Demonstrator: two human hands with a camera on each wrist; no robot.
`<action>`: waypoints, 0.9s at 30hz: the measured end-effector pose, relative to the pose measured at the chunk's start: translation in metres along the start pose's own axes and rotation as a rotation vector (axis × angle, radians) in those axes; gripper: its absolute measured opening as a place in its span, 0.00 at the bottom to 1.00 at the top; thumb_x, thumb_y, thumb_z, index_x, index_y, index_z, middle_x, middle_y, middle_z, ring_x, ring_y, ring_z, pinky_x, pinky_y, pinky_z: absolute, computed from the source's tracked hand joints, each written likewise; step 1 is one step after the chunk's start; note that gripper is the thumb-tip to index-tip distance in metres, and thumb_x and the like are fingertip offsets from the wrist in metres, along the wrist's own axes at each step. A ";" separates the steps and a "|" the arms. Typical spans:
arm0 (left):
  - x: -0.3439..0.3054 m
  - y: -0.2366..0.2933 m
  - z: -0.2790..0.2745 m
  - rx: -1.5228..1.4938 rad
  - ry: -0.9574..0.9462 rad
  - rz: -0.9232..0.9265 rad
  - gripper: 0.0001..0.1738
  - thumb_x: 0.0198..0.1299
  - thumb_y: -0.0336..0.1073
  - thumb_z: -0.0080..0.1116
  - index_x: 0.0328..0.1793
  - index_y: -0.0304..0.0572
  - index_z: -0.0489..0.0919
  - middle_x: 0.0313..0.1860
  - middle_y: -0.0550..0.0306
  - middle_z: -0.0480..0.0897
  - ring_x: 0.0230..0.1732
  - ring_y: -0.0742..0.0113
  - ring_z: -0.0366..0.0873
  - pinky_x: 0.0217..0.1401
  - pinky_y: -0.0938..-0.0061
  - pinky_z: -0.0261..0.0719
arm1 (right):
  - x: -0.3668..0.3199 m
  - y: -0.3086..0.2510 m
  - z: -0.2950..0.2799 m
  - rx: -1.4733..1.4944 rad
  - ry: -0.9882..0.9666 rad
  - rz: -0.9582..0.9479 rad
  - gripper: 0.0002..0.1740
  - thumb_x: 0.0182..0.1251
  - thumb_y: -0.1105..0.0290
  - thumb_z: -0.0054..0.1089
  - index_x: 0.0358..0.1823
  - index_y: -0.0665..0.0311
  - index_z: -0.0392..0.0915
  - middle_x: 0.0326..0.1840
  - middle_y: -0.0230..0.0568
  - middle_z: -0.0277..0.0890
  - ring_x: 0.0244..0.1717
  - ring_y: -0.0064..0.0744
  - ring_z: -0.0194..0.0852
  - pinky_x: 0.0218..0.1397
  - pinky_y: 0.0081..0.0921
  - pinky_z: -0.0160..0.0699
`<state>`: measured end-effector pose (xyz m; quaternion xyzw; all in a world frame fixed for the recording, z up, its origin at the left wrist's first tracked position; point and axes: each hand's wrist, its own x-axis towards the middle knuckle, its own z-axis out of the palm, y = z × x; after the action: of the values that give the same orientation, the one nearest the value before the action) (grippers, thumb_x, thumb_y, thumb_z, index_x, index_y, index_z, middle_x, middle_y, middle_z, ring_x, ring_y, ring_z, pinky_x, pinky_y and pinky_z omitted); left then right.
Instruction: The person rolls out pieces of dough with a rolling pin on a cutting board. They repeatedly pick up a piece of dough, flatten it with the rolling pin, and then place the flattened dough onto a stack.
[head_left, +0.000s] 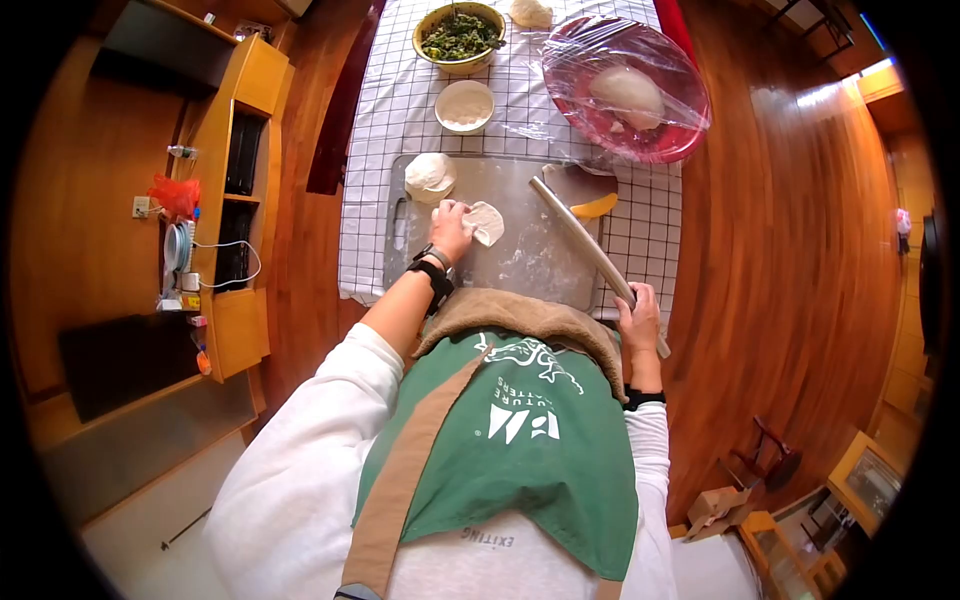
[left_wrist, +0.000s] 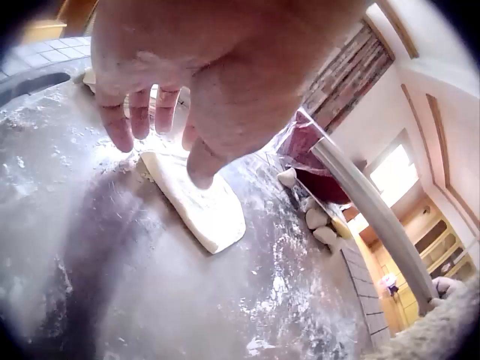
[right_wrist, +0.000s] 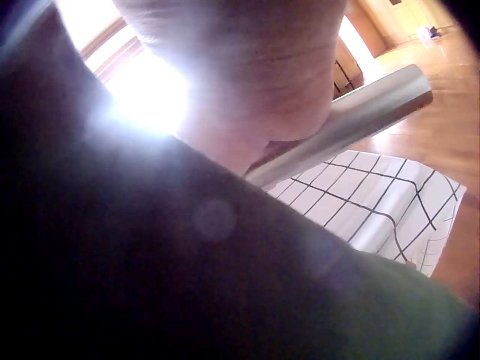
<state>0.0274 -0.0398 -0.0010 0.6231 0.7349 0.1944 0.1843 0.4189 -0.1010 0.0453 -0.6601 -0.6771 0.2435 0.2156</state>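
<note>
My left hand (head_left: 452,230) is at the left edge of a flat, pale dough wrapper (head_left: 486,223) on the floured grey board (head_left: 530,250). In the left wrist view the thumb lies on the dough wrapper (left_wrist: 199,206), and the fingers bend down at its far edge. With my right hand (head_left: 641,312) I grip a long metal rolling pin (head_left: 585,240) near its lower end. The pin slants over the board's right side, and its near end sticks out past the hand. The right wrist view shows the rolling pin (right_wrist: 367,109) beneath the palm; the fingers are mostly hidden there.
A stack of white dough rounds (head_left: 430,177) sits at the board's upper left. Behind are a bowl of flour (head_left: 465,107), a bowl of chopped green filling (head_left: 460,38) and a red basin (head_left: 665,145) under plastic film, with dough inside. Something yellow (head_left: 595,206) lies beside the pin.
</note>
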 end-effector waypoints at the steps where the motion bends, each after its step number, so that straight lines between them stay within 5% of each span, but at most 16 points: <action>1: -0.001 0.006 0.000 -0.003 -0.006 0.001 0.15 0.49 0.31 0.64 0.45 0.47 0.79 0.49 0.51 0.73 0.53 0.47 0.70 0.55 0.58 0.73 | -0.001 0.002 0.000 -0.010 -0.003 -0.016 0.19 0.57 0.64 0.64 0.49 0.62 0.72 0.49 0.42 0.72 0.51 0.48 0.71 0.55 0.40 0.68; 5: -0.002 -0.005 0.012 0.132 -0.186 -0.063 0.14 0.45 0.27 0.62 0.40 0.48 0.77 0.45 0.51 0.73 0.52 0.46 0.70 0.55 0.56 0.71 | -0.001 -0.005 -0.004 -0.052 -0.022 -0.034 0.20 0.56 0.65 0.64 0.49 0.62 0.72 0.48 0.43 0.72 0.51 0.49 0.71 0.54 0.40 0.68; 7: -0.006 -0.030 0.025 0.240 -0.263 0.045 0.12 0.47 0.29 0.62 0.39 0.46 0.76 0.45 0.51 0.74 0.50 0.48 0.71 0.51 0.56 0.72 | -0.002 -0.005 -0.004 -0.054 -0.018 -0.034 0.20 0.56 0.65 0.65 0.49 0.62 0.72 0.48 0.43 0.72 0.51 0.49 0.71 0.54 0.40 0.68; 11: -0.029 -0.007 -0.016 0.134 -0.226 0.079 0.14 0.48 0.36 0.64 0.41 0.45 0.76 0.45 0.50 0.75 0.49 0.48 0.71 0.51 0.57 0.71 | -0.002 -0.008 -0.002 -0.031 -0.006 -0.033 0.20 0.55 0.66 0.65 0.48 0.62 0.72 0.47 0.43 0.72 0.50 0.49 0.71 0.54 0.40 0.69; 15: -0.030 -0.007 -0.002 0.128 -0.185 0.196 0.17 0.48 0.40 0.68 0.43 0.49 0.76 0.43 0.52 0.74 0.49 0.49 0.71 0.51 0.57 0.71 | 0.003 -0.016 0.000 -0.019 -0.043 -0.014 0.19 0.56 0.66 0.65 0.48 0.62 0.72 0.47 0.44 0.72 0.50 0.49 0.71 0.54 0.40 0.69; 27: -0.029 0.012 0.021 -0.092 -0.323 0.195 0.05 0.55 0.31 0.53 0.38 0.41 0.73 0.40 0.46 0.74 0.47 0.44 0.72 0.49 0.56 0.74 | -0.002 -0.017 0.016 -0.093 -0.128 -0.026 0.19 0.57 0.64 0.65 0.47 0.63 0.73 0.46 0.44 0.73 0.49 0.49 0.72 0.52 0.39 0.69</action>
<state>0.0525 -0.0659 -0.0121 0.7054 0.6222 0.1423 0.3084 0.3960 -0.1037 0.0435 -0.6437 -0.7085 0.2508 0.1438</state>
